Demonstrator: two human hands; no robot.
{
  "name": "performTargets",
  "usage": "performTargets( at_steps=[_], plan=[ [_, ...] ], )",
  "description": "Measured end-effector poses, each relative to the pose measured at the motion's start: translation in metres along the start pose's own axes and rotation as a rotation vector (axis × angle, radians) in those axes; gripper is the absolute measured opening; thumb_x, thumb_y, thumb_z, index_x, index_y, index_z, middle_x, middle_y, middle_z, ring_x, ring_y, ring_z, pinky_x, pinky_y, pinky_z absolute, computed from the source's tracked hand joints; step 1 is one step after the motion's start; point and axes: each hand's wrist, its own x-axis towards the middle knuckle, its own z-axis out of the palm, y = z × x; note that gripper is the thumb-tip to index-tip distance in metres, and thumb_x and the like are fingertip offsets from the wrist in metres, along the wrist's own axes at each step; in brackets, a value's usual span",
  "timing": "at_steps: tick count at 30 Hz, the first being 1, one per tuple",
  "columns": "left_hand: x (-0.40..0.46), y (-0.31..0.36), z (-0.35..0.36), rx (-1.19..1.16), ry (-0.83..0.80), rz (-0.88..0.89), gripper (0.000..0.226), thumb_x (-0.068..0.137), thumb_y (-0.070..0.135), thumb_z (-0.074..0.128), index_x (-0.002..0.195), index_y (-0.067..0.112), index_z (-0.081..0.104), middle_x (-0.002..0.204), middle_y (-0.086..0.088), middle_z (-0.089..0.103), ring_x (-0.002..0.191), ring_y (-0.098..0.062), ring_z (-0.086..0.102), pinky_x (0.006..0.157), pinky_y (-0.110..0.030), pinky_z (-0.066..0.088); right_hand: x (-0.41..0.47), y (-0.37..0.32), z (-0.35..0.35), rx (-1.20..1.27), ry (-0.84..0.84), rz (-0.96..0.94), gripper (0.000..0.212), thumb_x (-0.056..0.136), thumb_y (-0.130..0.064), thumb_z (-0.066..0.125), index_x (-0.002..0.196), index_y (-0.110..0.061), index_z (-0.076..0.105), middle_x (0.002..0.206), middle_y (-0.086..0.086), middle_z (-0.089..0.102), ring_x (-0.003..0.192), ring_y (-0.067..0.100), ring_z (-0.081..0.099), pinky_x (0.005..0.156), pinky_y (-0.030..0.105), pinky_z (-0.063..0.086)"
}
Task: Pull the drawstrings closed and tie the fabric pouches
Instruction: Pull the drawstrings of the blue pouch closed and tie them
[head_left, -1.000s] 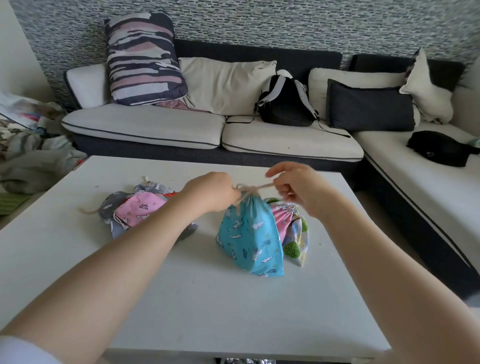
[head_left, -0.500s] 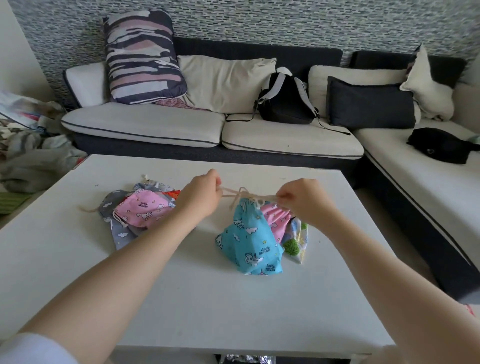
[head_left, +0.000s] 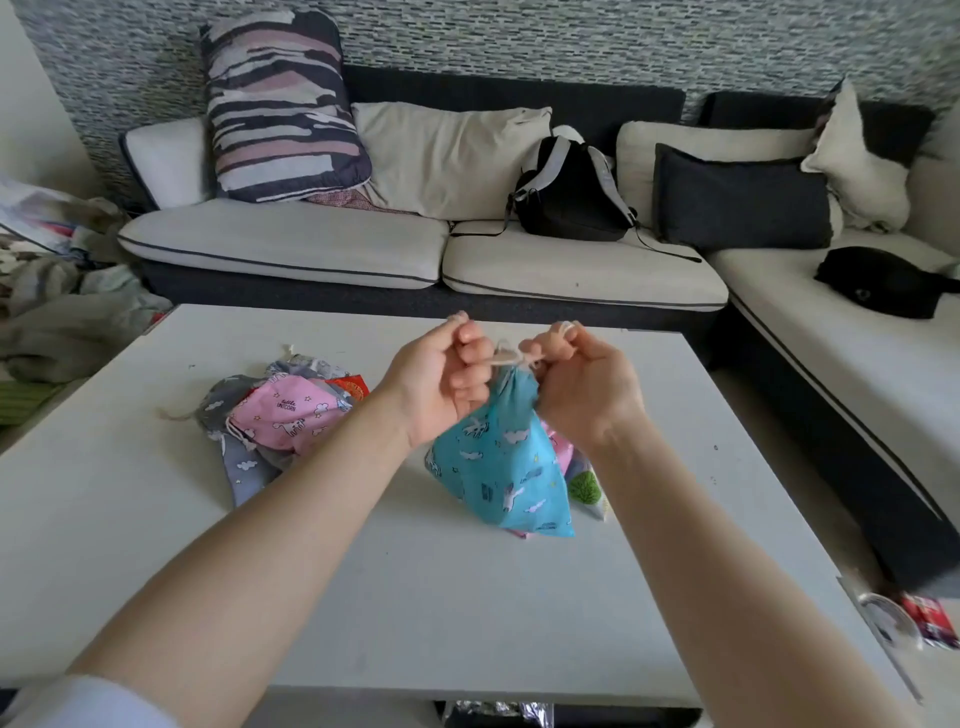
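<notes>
Left hand (head_left: 436, 382) and right hand (head_left: 582, 387) each pinch a drawstring (head_left: 506, 357) end above the blue pouch (head_left: 506, 467), its mouth cinched, hanging over the white table (head_left: 415, 597); knot seemingly unfinished, while the pink pouch (head_left: 288, 413) pile looks untied

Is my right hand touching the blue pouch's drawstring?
Touching. The head view shows the right hand pinching the drawstring above the blue pouch.
</notes>
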Motion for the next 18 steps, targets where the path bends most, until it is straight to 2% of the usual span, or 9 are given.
performTargets(
  at_steps=[3, 6, 9, 12, 13, 14, 15, 16, 18],
  plan=[
    [0.004, -0.010, -0.003, 0.507, 0.292, 0.058, 0.049, 0.095, 0.025, 0.034, 0.046, 0.026, 0.038, 0.040, 0.010, 0.031, 0.031, -0.006, 0.021, 0.033, -0.012, 0.018, 0.010, 0.008, -0.003, -0.348, 0.217, -0.006, 0.034, 0.085, -0.005, 0.032, 0.053, -0.016, 0.031, 0.040, -0.004, 0.025, 0.047, 0.016, 0.029, 0.056, 0.029, 0.023],
    [0.006, -0.019, -0.011, 0.538, 0.447, 0.168, 0.054, 0.092, 0.022, 0.035, 0.039, 0.024, 0.036, 0.037, 0.010, 0.029, 0.032, -0.006, 0.021, 0.034, -0.012, 0.018, 0.012, 0.019, -0.005, -0.384, 0.225, -0.055, 0.035, 0.088, -0.002, 0.028, 0.055, -0.015, 0.030, 0.040, -0.003, 0.028, 0.046, 0.016, 0.032, 0.054, 0.027, 0.026],
    [0.008, -0.008, -0.015, 0.425, 0.402, 0.179, 0.052, 0.094, 0.022, 0.038, 0.042, 0.024, 0.045, 0.042, 0.007, 0.039, 0.038, -0.010, 0.032, 0.039, -0.020, 0.028, 0.012, 0.014, -0.007, -0.518, 0.095, -0.152, 0.030, 0.093, -0.008, 0.035, 0.065, -0.013, 0.043, 0.053, -0.003, 0.048, 0.061, 0.017, 0.048, 0.058, 0.028, 0.037],
    [0.008, 0.003, -0.004, 0.423, 0.236, 0.225, 0.050, 0.095, 0.020, 0.037, 0.048, 0.021, 0.054, 0.047, 0.003, 0.050, 0.044, -0.014, 0.044, 0.046, -0.022, 0.038, 0.013, 0.012, -0.012, -0.957, -0.118, -0.163, 0.007, 0.089, -0.017, 0.057, 0.094, -0.013, 0.058, 0.091, -0.002, 0.061, 0.087, 0.016, 0.060, 0.074, 0.028, 0.051],
    [0.008, 0.004, 0.003, 0.453, 0.178, 0.255, 0.045, 0.094, 0.017, 0.037, 0.054, 0.020, 0.058, 0.053, 0.001, 0.056, 0.047, -0.014, 0.049, 0.049, -0.023, 0.041, 0.016, 0.011, -0.014, -1.172, -0.141, -0.177, 0.017, 0.084, -0.016, 0.064, 0.099, -0.013, 0.057, 0.094, -0.004, 0.062, 0.089, 0.016, 0.062, 0.075, 0.026, 0.052],
    [0.009, 0.004, 0.009, 0.483, 0.132, 0.289, 0.035, 0.091, 0.014, 0.040, 0.063, 0.018, 0.061, 0.062, 0.000, 0.063, 0.053, -0.013, 0.054, 0.052, -0.022, 0.043, 0.020, 0.011, -0.017, -1.361, -0.123, -0.225, 0.023, 0.080, -0.013, 0.068, 0.099, -0.015, 0.057, 0.091, -0.006, 0.062, 0.086, 0.015, 0.062, 0.073, 0.023, 0.052],
    [0.012, 0.002, 0.014, 0.503, 0.104, 0.310, 0.022, 0.085, 0.012, 0.044, 0.075, 0.019, 0.062, 0.077, -0.001, 0.068, 0.059, -0.013, 0.060, 0.055, -0.021, 0.045, 0.024, 0.009, -0.019, -1.469, -0.055, -0.300, 0.023, 0.078, -0.011, 0.069, 0.096, -0.017, 0.057, 0.087, -0.008, 0.061, 0.082, 0.015, 0.060, 0.071, 0.023, 0.050],
    [0.013, 0.000, 0.017, 0.516, 0.102, 0.323, 0.020, 0.080, 0.011, 0.046, 0.087, 0.022, 0.061, 0.094, 0.000, 0.069, 0.067, -0.014, 0.063, 0.058, -0.021, 0.047, 0.028, 0.004, -0.022, -1.504, 0.035, -0.373, 0.023, 0.078, -0.009, 0.069, 0.096, -0.018, 0.058, 0.086, -0.007, 0.062, 0.080, 0.015, 0.058, 0.071, 0.027, 0.050],
    [0.017, -0.008, 0.014, 0.615, 0.161, 0.337, 0.035, 0.075, 0.012, 0.045, 0.104, 0.031, 0.052, 0.117, 0.005, 0.059, 0.080, -0.012, 0.065, 0.065, -0.021, 0.047, 0.040, -0.011, -0.038, -1.451, 0.276, -0.444, 0.030, 0.082, -0.008, 0.065, 0.110, -0.015, 0.057, 0.103, 0.004, 0.063, 0.085, 0.018, 0.057, 0.074, 0.035, 0.052]
  ],
)
